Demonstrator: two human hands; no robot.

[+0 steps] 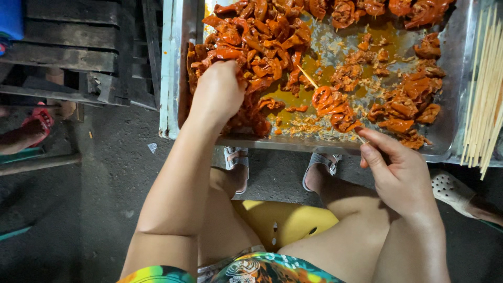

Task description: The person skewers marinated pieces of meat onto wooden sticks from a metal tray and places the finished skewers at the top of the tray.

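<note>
L hand (pixel 217 91) fingertips hidden in meat pile (pixel 251 47), R hand (pixel 399 175) pinching skewer (pixel 335 107)

No packages, labels, signs or screens show in this view.

One metal tray (pixel 181 78), two hands over it, left hand (pixel 217 91) and right hand (pixel 401 175), one loaded skewer (pixel 332 107), a bundle of bare skewers (pixel 484 89) right of the tray, too many to count, one yellow stool (pixel 285 222) below the tray
</note>
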